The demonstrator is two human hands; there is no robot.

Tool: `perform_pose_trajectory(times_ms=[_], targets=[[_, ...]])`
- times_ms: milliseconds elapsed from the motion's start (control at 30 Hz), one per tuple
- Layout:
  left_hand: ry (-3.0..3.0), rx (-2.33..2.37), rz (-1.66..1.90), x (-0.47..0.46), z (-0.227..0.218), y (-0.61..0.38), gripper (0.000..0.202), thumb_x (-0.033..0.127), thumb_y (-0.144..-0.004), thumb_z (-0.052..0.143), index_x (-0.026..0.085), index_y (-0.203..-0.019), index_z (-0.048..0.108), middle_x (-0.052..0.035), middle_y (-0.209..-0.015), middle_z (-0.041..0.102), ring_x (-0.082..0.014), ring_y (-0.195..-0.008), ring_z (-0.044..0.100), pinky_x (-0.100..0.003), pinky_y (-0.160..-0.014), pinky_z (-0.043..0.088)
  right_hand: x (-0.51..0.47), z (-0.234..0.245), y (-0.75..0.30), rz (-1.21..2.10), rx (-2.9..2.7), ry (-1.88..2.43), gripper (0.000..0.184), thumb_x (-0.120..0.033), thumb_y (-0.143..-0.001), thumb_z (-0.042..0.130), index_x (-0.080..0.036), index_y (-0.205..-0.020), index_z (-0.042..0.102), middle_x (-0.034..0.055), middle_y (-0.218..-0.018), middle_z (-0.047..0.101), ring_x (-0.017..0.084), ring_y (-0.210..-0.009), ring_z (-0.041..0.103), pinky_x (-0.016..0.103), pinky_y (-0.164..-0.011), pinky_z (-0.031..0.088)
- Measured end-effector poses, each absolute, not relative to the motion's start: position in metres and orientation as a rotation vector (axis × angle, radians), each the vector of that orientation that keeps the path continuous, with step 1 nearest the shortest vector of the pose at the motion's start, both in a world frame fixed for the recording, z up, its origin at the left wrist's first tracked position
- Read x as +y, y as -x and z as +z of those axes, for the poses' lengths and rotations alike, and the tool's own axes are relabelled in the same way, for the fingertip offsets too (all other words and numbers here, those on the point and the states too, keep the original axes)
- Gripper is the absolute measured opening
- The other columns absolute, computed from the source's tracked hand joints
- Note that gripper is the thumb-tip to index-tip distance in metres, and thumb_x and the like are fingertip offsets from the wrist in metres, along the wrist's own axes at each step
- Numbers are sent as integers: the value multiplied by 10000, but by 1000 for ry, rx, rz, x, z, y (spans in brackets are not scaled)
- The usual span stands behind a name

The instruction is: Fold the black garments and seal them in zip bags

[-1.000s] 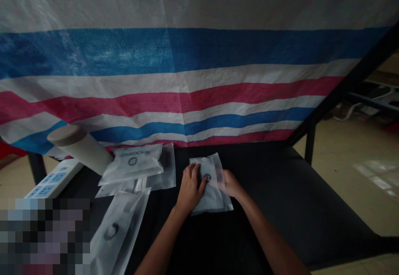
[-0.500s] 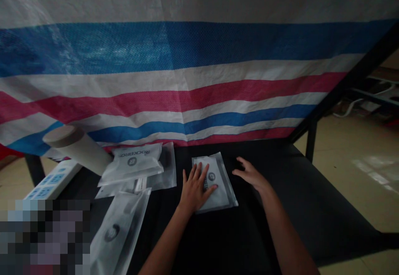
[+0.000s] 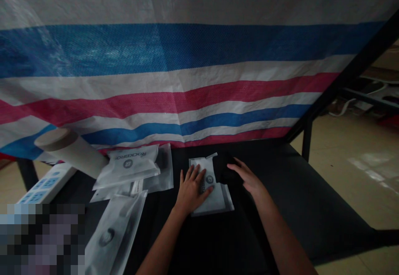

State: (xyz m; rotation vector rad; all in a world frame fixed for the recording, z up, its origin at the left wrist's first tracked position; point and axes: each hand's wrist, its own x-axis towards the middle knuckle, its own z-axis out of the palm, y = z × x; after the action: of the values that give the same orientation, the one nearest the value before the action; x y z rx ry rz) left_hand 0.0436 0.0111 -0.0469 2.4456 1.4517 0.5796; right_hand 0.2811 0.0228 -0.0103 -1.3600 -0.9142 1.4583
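A small frosted plastic bag (image 3: 215, 199) with a round logo lies on the black table (image 3: 311, 208). My left hand (image 3: 190, 189) rests flat on the bag's left half, fingers spread. My right hand (image 3: 247, 179) is just right of the bag, its fingers curled on a black item (image 3: 222, 169) that lies over the bag's upper right corner. The item is too dark to name.
A pile of similar printed bags (image 3: 131, 164) lies to the left, and another bag (image 3: 115, 229) lies nearer the front left. A cardboard tube (image 3: 70, 150) and a white power strip (image 3: 43, 183) sit at the far left. A striped tarp (image 3: 187, 79) hangs behind the table.
My right hand let go of the bag, reached out to the right, and has come back with a black item over the bag's corner. My left hand stayed pressed on the bag.
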Motion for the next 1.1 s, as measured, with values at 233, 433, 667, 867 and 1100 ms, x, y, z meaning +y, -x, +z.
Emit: perform_pose_trajectory(times_ms=[233,433,667,867,1100], targets=[[-2162,1440,836,15,-48,-36,468,378,-984,367,187,-1410,371,-143,-1390,525,-258,-1344,440,-593,-1148,209,29,-31,-274,1157,-1138,1578,429,-560,-731,672,-200,-965,675,66,-1030,690,259,-1038,614,358,-889,461],[-2018,1311,1001,18,-45,-26,797,478,-867,583,187,-1489,177,-196,-1436,448,-315,-1346,430,-534,-1094,351,28,-34,-282,1140,-1025,1588,402,-481,-718,705,-225,-1026,664,72,-1108,666,261,-1069,605,354,-895,468],[-2029,1318,1030,19,-39,-30,1003,442,-709,754,204,-1488,169,-161,-1399,452,-314,-1306,462,-482,-1072,402,29,-32,-283,1259,-1125,1451,388,-460,-667,744,-209,-937,621,30,-908,655,222,-869,618,303,-726,479],[-1775,1403,1233,22,-36,-27,676,287,-852,581,242,-1433,238,-89,-1199,557,-202,-1031,617,-391,-921,499,25,-13,-289,1260,-1100,1386,349,-414,-651,734,-211,-909,616,7,-889,654,200,-850,614,292,-750,466],[-1857,1597,1262,21,-27,-17,597,333,-854,594,195,-1371,329,-90,-1108,567,-212,-941,597,-386,-829,511,29,-20,-316,908,-1259,1590,302,-451,-709,672,-200,-868,618,33,-868,657,217,-863,621,308,-763,453]])
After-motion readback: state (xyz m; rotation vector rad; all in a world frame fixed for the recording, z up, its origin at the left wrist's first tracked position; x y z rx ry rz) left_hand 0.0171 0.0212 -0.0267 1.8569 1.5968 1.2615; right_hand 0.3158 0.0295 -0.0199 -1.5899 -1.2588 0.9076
